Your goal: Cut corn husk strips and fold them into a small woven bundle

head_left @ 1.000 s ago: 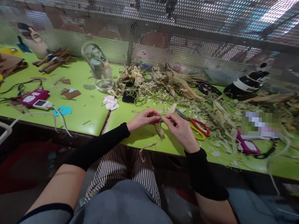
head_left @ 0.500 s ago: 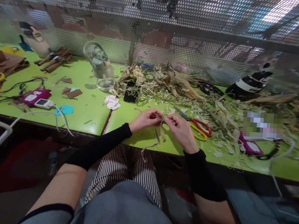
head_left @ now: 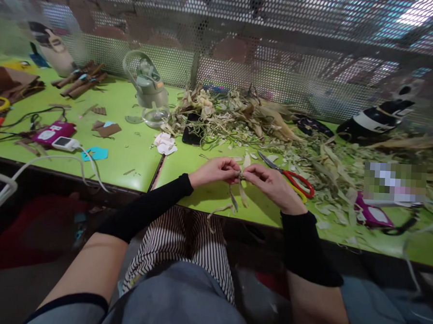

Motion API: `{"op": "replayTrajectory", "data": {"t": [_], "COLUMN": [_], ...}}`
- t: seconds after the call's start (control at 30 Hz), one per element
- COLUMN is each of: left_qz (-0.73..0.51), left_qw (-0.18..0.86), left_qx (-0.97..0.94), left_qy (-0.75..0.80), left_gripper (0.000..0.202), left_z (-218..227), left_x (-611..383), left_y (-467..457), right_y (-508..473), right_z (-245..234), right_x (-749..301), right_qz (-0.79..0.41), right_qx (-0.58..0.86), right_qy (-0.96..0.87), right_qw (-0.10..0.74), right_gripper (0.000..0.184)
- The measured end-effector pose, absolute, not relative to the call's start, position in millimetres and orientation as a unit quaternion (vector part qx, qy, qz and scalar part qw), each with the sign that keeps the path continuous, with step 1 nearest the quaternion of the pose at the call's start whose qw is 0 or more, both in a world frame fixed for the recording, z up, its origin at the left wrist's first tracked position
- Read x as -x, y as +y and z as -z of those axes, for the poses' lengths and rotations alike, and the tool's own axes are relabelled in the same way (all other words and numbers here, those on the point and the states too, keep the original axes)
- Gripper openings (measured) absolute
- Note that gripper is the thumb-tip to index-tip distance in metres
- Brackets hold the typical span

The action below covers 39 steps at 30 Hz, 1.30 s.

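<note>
Over the front edge of the green table, my left hand [head_left: 219, 172] and my right hand [head_left: 271, 183] meet, each with thumb and fingers pinched together. Between their fingertips is a small knotted bunch of dried husk strips [head_left: 243, 195]. Pale ends stick up above the fingers, and longer ends hang down, one curling towards the table's edge. The knot itself is partly covered by my fingers. Scissors [head_left: 298, 182] with red and yellow handles lie just beyond my right hand, which hides part of the yellow handle.
Dried husks and shreds [head_left: 236, 117] lie heaped behind my hands and spread right. A black phone [head_left: 192, 131], crumpled white tissue [head_left: 164, 144] and green bottle [head_left: 151, 93] stand or lie left of them. Purple devices [head_left: 54, 133] with cables sit at both sides. Perforated metal [head_left: 164, 53] closes the back.
Both hands still pinch the husk strips. My right hand has shifted slightly right and turned, and a pale strip end now points up between the hands. The view has shifted a little.
</note>
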<state>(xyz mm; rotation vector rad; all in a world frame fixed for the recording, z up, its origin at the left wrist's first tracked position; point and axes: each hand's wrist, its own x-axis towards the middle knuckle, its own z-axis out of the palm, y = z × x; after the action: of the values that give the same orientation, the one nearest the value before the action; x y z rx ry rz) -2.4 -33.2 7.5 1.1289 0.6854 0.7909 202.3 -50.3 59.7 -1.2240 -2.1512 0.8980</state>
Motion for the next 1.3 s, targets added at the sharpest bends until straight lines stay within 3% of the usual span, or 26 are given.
{"op": "replayTrajectory", "data": {"t": [0.4,0.6,0.9,1.3], "left_qz": [-0.440,-0.410,-0.416,-0.436], "left_qw": [0.698,0.725,0.730,0.581], "left_qx": [-0.465,-0.434,-0.439,-0.592], "left_qy": [0.319,0.344,0.318,0.349], "left_gripper": [0.016,0.008,0.012,0.010], "left_z": [-14.2,-17.3,-18.8,-6.4], "left_x": [13.8,10.0,11.8,7.7], "left_y": [-24.6,-27.4,-33.2,-32.6], "right_y": [-17.2,-18.4,-19.2,-22.6], "right_z": [-27.4,-25.2,-23.3,-26.2], "right_x": [-184.3,-197.2,-199.2,-195.4], "right_qz": [-0.320,-0.237,-0.073,-0.132], "right_qx": [0.435,0.369,0.334,0.363], "right_qy": [-0.737,-0.810,-0.866,-0.856], "right_qw": [0.406,0.389,0.364,0.343], "right_gripper": [0.028,0.025,0.033,0.027]}}
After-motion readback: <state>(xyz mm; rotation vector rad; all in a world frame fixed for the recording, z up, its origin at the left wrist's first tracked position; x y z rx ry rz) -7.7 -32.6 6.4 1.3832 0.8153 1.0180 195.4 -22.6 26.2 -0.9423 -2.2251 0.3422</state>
